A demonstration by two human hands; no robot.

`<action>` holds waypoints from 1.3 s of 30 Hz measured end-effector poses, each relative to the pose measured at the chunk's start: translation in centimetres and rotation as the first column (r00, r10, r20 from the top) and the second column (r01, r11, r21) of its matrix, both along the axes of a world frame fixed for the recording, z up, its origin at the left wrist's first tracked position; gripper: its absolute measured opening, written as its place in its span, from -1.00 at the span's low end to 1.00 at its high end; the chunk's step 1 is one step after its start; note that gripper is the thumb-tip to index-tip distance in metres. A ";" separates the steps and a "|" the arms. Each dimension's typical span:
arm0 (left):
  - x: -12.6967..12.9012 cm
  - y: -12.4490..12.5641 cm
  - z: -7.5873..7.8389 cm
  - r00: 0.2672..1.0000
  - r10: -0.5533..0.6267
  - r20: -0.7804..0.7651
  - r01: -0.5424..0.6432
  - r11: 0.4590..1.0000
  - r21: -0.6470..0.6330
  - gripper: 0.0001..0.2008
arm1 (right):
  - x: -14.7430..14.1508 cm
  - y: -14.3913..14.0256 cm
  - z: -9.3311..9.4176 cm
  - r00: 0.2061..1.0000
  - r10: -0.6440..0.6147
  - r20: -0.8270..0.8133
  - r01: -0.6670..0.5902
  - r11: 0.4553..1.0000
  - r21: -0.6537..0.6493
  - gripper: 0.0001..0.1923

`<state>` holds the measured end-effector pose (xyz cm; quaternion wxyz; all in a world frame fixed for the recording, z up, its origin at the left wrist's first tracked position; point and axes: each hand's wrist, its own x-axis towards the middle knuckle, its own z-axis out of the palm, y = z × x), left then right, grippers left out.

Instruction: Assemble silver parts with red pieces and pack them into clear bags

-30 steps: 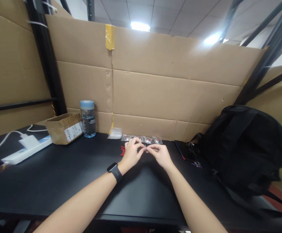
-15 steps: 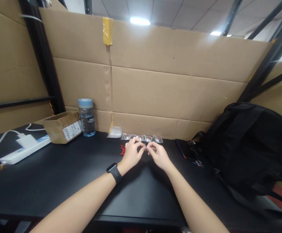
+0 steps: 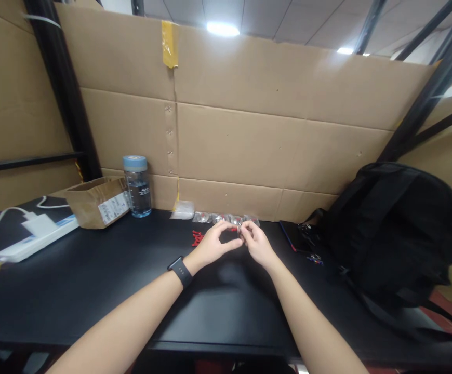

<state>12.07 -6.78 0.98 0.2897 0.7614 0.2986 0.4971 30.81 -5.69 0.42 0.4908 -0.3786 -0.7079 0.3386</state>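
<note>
My right hand [image 3: 257, 245] pinches what looks like a small clear plastic bag [image 3: 239, 225] between thumb and fingers. Facing it, my left hand [image 3: 212, 246] has its thumb and fingers spread apart, the fingertips close to the bag. A bit of red shows by those fingertips, too small to name. Just left of my left hand lie several small red pieces [image 3: 197, 238] on the black table. Behind both hands is a row of small clear packets [image 3: 201, 217] with red and pale contents, partly hidden by my fingers. A stack of clear plastic bags [image 3: 183, 210] lies at the row's left end.
A blue-lidded water bottle [image 3: 136, 187], an open cardboard box [image 3: 97, 203] and a white power strip [image 3: 35, 240] stand at the left. On the right are a black backpack [image 3: 393, 244], a dark flat item [image 3: 294, 236] and keys [image 3: 315, 258]. Cardboard [image 3: 249, 140] walls the back.
My left hand's thumb and fingers have come apart from their pinch. My right hand keeps its pinch, and the bag has tilted up slightly. The view has shifted a little.
</note>
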 end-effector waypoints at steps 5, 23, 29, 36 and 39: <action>-0.3 0.0 -0.1 0.989 -0.100 0.107 0.108 0.992 -0.071 -0.22 | -0.2 -0.5 0.6 0.997 0.077 -0.003 -0.077 0.997 -0.026 -0.66; 0.3 0.2 0.0 0.991 -0.001 0.131 0.028 0.979 -0.204 -0.58 | -0.8 -1.0 0.6 0.993 -0.029 0.112 0.017 0.994 0.110 -0.76; -0.3 0.9 0.1 0.978 -0.128 0.165 0.164 0.960 -0.228 -0.50 | -1.0 -1.2 0.5 0.989 -0.024 0.149 0.006 0.993 0.122 -0.78; -1.2 1.8 -0.1 0.996 -0.074 0.047 0.079 0.988 -0.133 -0.54 | -0.5 -0.3 0.0 0.998 0.013 0.061 -0.015 0.999 0.040 -0.73; -1.9 2.1 -0.1 1.000 -0.016 -0.004 0.015 0.997 -0.081 -0.52 | -0.2 0.1 -0.2 0.999 0.027 0.031 -0.027 1.000 0.009 -0.71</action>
